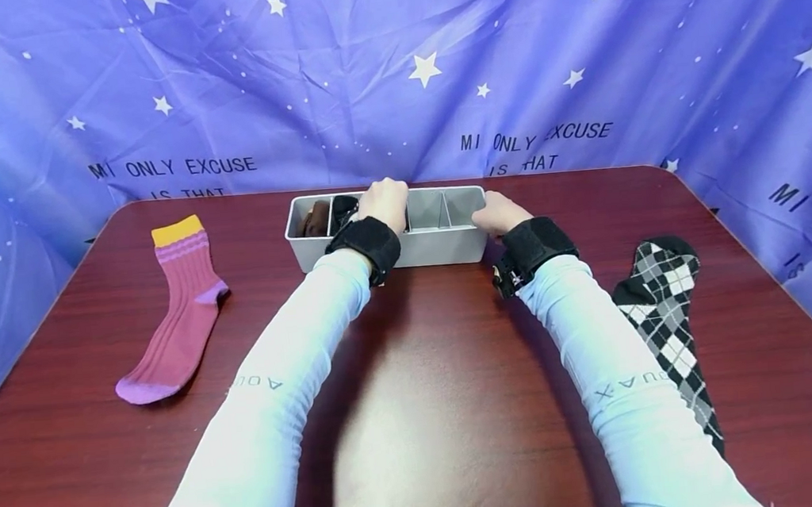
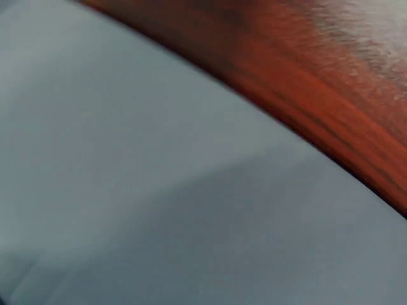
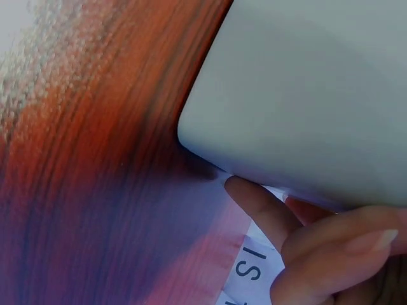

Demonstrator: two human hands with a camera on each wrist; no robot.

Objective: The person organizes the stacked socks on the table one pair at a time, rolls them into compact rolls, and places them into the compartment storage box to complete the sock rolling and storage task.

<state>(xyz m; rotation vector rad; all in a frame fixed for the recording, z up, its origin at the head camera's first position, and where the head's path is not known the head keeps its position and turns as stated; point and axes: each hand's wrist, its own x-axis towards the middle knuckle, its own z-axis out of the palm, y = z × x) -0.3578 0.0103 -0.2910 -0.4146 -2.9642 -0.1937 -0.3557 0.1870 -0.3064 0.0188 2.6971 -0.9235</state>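
A long grey divided box [image 1: 441,247] stands near the table's back edge. Something brown and folded [image 1: 315,219] lies in its leftmost compartment, something black [image 1: 344,209] in the one beside it. My left hand [image 1: 384,204] reaches down over the middle of the box, its fingers hidden. The left wrist view shows only the box's front wall [image 2: 159,140] and the table. At the box's right end, my right hand [image 1: 499,213] touches the end wall. In the right wrist view its fingers [image 3: 264,206] lie against that wall near the bottom, fairly straight.
A pink sock [image 1: 185,311] with a yellow cuff lies flat on the left of the dark red table [image 1: 418,412]. On the right lies a black, grey and white argyle sock [image 1: 669,320], partly behind my right sleeve. A purple star-patterned cloth [image 1: 364,82] hangs behind the table.
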